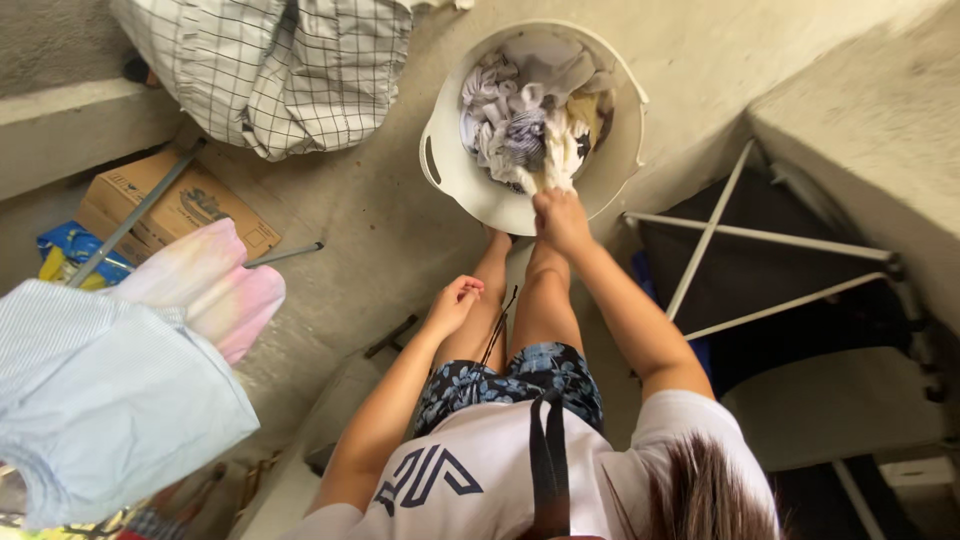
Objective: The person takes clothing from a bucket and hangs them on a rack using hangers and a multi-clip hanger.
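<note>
bare grey concrete floor (380, 215) | round white plastic laundry basket (455, 170) heaped with pale crumpled clothes (525, 110) | right hand (560, 220) fingers pinched on a cloth; left hand (455, 300) loosely curled, empty

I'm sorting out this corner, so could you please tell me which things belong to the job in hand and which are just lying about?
In use: right hand, pale garment it grips, white laundry basket.
Lying about: cardboard box, checked cloth, folding rack, hanging blue shirt.
</note>
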